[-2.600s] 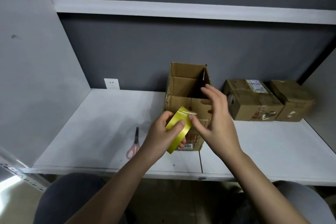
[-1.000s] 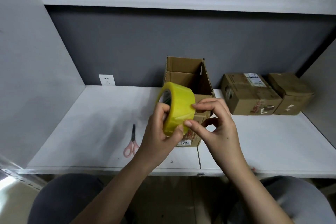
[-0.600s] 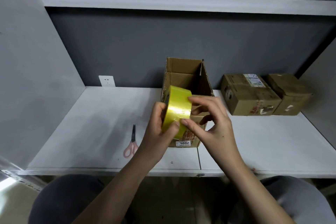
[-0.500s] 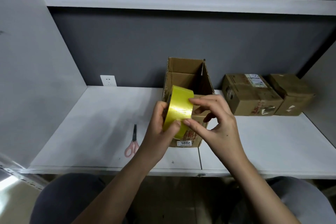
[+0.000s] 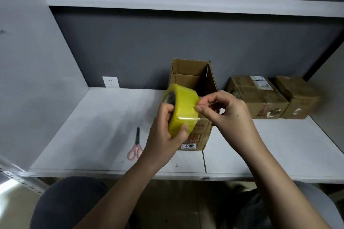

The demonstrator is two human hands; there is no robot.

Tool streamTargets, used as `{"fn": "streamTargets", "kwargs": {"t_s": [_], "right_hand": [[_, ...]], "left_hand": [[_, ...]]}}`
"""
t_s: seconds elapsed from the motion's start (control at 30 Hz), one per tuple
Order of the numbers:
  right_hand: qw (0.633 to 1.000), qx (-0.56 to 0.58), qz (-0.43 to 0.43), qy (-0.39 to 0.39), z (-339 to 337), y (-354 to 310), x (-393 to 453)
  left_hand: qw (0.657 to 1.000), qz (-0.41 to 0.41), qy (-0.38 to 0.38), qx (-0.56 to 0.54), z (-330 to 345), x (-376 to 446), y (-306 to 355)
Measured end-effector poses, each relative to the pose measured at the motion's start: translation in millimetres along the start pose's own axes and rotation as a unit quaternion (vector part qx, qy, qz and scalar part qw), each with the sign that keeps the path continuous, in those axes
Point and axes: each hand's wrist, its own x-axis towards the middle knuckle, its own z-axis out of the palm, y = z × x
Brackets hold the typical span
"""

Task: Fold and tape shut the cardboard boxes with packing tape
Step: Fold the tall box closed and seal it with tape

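Head view: open-topped box (image 5: 193, 87), inside shadowed; left hand (image 5: 163, 132) grips tape roll (image 5: 181, 109); right hand (image 5: 229, 111) pinches its edge.

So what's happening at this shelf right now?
A person is getting tape ready. The left hand grips a yellow tape roll, while the right hand picks at its edge. Behind it, an open box stands untaped on the shelf, with scissors nearby.

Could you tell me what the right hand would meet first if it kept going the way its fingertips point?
The tape roll: the right hand points left, its fingertips already at the roll's edge.
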Motion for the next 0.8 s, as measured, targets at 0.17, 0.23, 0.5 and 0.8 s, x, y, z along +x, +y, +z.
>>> {"fn": "streamTargets", "kwargs": {"t_s": [0.17,0.23,0.5,0.8], "right_hand": [[0.999,-0.046,0.006,-0.005,5,3,0],[0.997,-0.075,-0.007,-0.021,8,6,0],[0.996,-0.020,-0.091,-0.002,14,17,-8],[0.995,0.036,-0.097,0.018,11,16,-8]], "left_hand": [[0.996,0.023,0.034,0.073,1,-3,-4],[0.996,0.020,0.036,0.079,0,-4,-5],[0.996,-0.059,0.001,-0.060,-3,2,1],[0.988,-0.077,-0.013,-0.136,-6,5,8]]}}
